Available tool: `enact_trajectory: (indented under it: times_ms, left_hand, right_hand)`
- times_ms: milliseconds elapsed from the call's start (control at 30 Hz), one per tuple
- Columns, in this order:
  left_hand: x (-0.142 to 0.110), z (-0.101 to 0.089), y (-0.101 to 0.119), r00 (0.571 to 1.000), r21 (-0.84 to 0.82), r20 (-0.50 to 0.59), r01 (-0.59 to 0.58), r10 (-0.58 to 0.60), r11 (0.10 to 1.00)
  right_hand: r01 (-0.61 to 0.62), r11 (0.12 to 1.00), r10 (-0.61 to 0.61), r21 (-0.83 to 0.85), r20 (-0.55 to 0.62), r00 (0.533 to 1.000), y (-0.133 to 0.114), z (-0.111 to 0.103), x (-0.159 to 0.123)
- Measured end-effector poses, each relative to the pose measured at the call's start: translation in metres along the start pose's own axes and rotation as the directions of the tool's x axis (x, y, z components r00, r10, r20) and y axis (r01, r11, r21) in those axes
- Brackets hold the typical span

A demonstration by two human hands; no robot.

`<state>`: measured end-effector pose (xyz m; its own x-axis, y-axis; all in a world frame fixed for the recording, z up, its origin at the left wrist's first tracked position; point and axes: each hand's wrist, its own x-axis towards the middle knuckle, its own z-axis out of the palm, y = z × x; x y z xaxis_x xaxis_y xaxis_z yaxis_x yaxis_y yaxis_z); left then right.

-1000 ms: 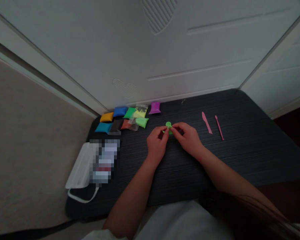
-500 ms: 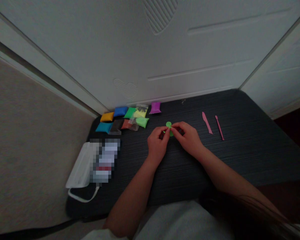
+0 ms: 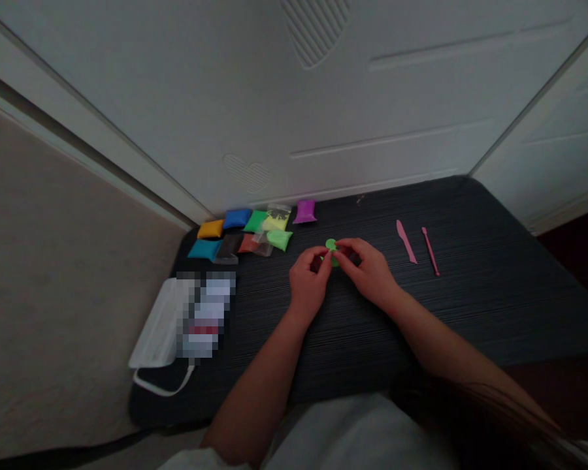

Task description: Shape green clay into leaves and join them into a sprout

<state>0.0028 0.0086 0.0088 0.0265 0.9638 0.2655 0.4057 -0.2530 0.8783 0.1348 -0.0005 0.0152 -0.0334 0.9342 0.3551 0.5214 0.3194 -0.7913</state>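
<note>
A small light-green piece of modelling clay [image 3: 330,244] shows between my two hands near the middle of the table. Its upper end is rounded, and a wider green part lies lower down, partly hidden by fingers. My left hand [image 3: 310,277] pinches the clay from the left with thumb and forefinger. From the other side my right hand [image 3: 369,266] has its fingertips closed on the same clay. The thumbs nearly meet in front of it. Whether the green parts are one piece I cannot tell.
Several coloured clay packets, including a purple one [image 3: 305,211] and a teal one [image 3: 204,249], lie at the back left. A pink plastic knife [image 3: 406,241] and a pink stick tool [image 3: 430,251] lie right. A white mask [image 3: 159,326] and a blurred device [image 3: 208,316] lie front left.
Both hands stay in nearly the same place on the green clay. The right fingertips shift slightly and cover a bit more of its rounded upper end.
</note>
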Motion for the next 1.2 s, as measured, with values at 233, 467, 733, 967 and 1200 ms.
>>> enact_trajectory:
  times_ms: [233, 467, 733, 967, 1200]
  left_hand:
    - [0.0047, 0.0024, -0.0044, 0.989, -0.268, 0.022, 0.147, -0.146, 0.952]
    - [0.0017, 0.0052, -0.0040, 0.980, -0.223, 0.141, 0.168, -0.139, 0.960]
    - [0.0030, 0.0014, -0.0023, 0.983, -0.194, 0.117, 0.166, -0.145, 0.967]
    - [0.0015, 0.0001, -0.0021, 0.989, -0.156, 0.091, 0.126, -0.113, 0.980]
    - [0.0029, 0.0013, -0.0050, 0.988, -0.248, 0.116, 0.129, -0.103, 0.960]
  right_hand:
    - [-0.019, 0.998, 0.020, -0.054, 0.014, 1.000, -0.0018, -0.0012, 0.0005]
    - [-0.102, 0.994, 0.104, 0.037, -0.063, 0.993, -0.0029, -0.0024, 0.0012]
    - [-0.132, 0.988, 0.135, 0.076, -0.032, 0.990, -0.0040, -0.0023, 0.0009]
    - [-0.108, 0.988, 0.110, 0.108, -0.013, 0.994, -0.0043, -0.0020, 0.0001]
    - [-0.101, 0.989, 0.102, 0.108, -0.002, 0.995, -0.0041, -0.0021, -0.0006]
